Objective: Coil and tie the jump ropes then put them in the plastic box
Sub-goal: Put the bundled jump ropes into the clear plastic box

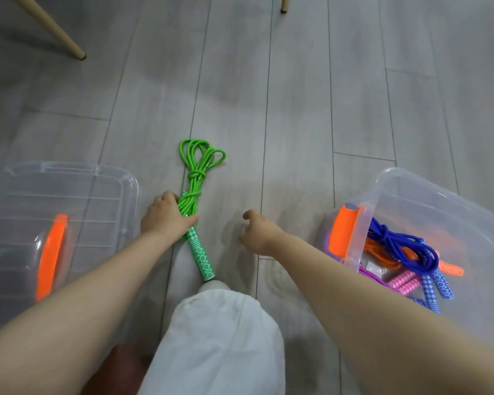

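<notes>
Grey floor boards (297, 95) run away from you, with two wooden chair legs (54, 29) near the far edge. Your big plastic box (428, 201) sits on the floor at your right side. It already holds a blue rope (405, 246), an orange one (382, 252) and pink handles (405, 282). Its clear lid (69, 195) lies flat on the floor at your left side.

Between them, right in front of your knee (223, 337), lies the green jump rope (196, 181). It looks coiled and knotted in the middle, so I think only the move into the box is left.

Your left hand (166, 216) is curled round the green rope just above its green handle (201, 256). Your right hand (257, 232) hangs over the bare floor with loosely bent fingers and holds nothing.

Here is what could go wrong. You hold the rope low, so when you lift it the loops at the far end may swing and catch on the box rim. The knot may be loose, and a quick pull could let the coils slip out. The box is across your body from the holding hand, so the rope could drop on the way. The handle could also bump your knee.
</notes>
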Demonstrator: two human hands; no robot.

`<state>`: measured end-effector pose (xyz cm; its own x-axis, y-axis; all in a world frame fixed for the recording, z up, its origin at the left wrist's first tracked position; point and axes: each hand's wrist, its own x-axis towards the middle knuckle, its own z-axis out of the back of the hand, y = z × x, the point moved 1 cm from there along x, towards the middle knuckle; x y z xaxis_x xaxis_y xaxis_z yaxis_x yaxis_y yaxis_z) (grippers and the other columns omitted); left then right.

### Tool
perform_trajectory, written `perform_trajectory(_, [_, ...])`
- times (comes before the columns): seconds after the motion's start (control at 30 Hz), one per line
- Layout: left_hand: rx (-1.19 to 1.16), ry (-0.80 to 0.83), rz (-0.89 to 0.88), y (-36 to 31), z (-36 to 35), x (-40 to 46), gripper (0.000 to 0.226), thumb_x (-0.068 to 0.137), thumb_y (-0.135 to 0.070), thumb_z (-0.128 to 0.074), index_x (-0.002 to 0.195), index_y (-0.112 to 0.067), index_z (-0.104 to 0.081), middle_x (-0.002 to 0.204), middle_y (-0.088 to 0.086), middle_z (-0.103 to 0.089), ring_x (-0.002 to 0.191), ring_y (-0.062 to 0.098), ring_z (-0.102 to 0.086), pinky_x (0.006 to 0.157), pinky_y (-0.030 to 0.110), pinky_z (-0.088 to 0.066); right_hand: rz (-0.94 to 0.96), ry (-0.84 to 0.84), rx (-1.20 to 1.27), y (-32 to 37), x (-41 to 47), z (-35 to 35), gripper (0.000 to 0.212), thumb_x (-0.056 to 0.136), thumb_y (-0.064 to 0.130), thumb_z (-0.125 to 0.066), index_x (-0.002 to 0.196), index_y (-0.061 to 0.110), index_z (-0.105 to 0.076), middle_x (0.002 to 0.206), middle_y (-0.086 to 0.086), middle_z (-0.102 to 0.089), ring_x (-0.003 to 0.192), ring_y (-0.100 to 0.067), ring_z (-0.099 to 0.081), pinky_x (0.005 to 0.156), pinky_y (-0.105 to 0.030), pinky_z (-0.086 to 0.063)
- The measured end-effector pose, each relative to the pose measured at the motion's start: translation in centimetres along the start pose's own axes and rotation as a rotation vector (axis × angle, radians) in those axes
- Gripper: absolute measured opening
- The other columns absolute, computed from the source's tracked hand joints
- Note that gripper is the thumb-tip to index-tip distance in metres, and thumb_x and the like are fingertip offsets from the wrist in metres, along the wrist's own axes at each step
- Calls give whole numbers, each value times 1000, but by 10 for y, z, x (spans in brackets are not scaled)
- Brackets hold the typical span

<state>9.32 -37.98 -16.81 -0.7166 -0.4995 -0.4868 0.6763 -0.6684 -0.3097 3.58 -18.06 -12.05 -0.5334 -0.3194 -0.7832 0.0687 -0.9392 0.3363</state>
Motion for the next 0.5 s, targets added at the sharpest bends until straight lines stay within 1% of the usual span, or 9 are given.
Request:
perform_trajectory(0.17, [51, 75, -24, -7, 1, 2, 60, 75, -31, -74, 127, -15, -49, 127, 14, -53, 113, 35, -56, 88, 39, -46, 31, -59, -28, -2, 3, 3, 65, 92, 17, -53, 149, 11, -22, 144, -17, -41, 130, -32, -44, 98, -34, -38])
perform_trajectory(0.27, [78, 104, -105, -12, -1, -2, 49, 75, -24, -72, 120, -19, -53, 122, 13, -55, 110, 34, -57, 84, 37, -47, 119, -145, -143, -1, 4, 11, 66, 90, 14, -51, 150, 15, -23, 145, -15, -39, 129, -35, -42, 101, -38, -37])
perform_trajectory(0.37, [123, 106, -232, -23, -2, -6, 37, 76, -20, -66, 111, -20, -53, 113, 11, -62, 103, 34, -59, 75, 35, -47, 273, -253, -393, 3, 4, 14, 70, 86, 13, -52, 150, 17, -24, 148, -12, -34, 130, -36, -37, 105, -42, -35])
perform_trajectory(0.43, [175, 123, -291, -31, -3, -7, 34, 79, -19, -63, 112, -21, -54, 113, 9, -64, 105, 34, -58, 76, 36, -47, 391, -268, -592, 7, 4, 12, 73, 85, 14, -54, 151, 18, -22, 154, -11, -25, 136, -34, -31, 109, -43, -30])
perform_trajectory(0.5, [219, 148, -335, -35, -2, -7, 35, 81, -17, -60, 115, -22, -54, 116, 7, -64, 107, 33, -57, 79, 36, -47, 430, -246, -747, 9, 4, 8, 72, 89, 17, -51, 153, 20, -17, 161, -9, -13, 143, -31, -22, 114, -45, -22])
